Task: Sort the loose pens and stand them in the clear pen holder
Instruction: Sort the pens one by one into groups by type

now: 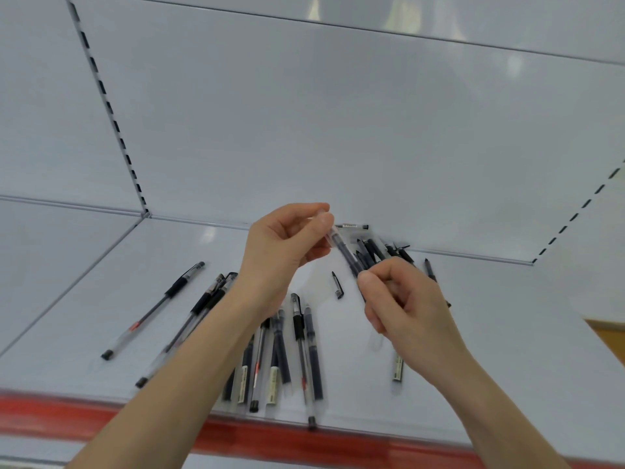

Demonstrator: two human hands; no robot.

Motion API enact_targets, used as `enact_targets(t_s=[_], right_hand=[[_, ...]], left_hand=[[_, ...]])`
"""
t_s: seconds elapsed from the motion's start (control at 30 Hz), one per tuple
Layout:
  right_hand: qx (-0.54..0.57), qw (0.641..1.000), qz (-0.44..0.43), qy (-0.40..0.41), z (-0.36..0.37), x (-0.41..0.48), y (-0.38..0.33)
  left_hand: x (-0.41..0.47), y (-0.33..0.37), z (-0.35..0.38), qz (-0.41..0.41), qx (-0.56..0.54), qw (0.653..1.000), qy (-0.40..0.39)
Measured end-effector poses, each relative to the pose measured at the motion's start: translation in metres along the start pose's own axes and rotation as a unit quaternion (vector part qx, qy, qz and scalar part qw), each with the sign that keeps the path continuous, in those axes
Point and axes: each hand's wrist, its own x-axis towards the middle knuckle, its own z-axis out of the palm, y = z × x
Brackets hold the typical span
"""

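Observation:
A dark-barrelled pen [343, 252] is held above the white shelf [84, 299] between both hands. My left hand [280, 255] pinches its clear upper end with thumb and forefinger. My right hand [402, 299] grips its lower end with curled fingers. Several loose pens [294, 346] lie on the shelf beneath my forearms, and one pen [155, 309] lies apart at the left. A further heap of dark pens [382, 248] sits behind my right hand. A loose black cap [338, 285] lies between the hands. No clear pen holder is in view.
A red strip [50, 414] runs along the shelf's front edge. The white back panel [338, 130] rises close behind the pens, with slotted uprights at left [111, 113] and right [575, 214]. One pen with a barcode label [351, 226] lies against the back panel.

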Motion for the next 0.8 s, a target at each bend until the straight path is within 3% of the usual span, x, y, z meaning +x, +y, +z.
enact_targets(t_s=[0.17,0.23,0.33,0.43,0.67,0.8], right_hand=[[-0.115,0.983,0.047,-0.134,-0.011,0.015,-0.002],[-0.17,0.978,0.05,-0.11,-0.019,0.022,0.004],[-0.266,0.963,0.037,-0.037,-0.03,0.032,0.017],[-0.361,0.93,0.039,-0.06,-0.028,0.043,0.026],[-0.506,0.855,0.051,-0.1,-0.001,0.063,0.039],[-0.545,0.83,0.062,-0.101,0.007,0.068,0.042]], left_hand=[[0.005,-0.009,-0.015,-0.03,0.069,0.997,0.002],[0.008,-0.015,-0.023,-0.032,0.158,0.987,0.002],[0.012,-0.024,-0.033,-0.007,0.35,0.937,0.006],[0.014,-0.027,-0.041,0.014,0.49,0.872,-0.014],[0.021,-0.033,-0.048,0.005,0.606,0.794,-0.044],[0.026,-0.036,-0.052,-0.004,0.619,0.783,-0.058]])
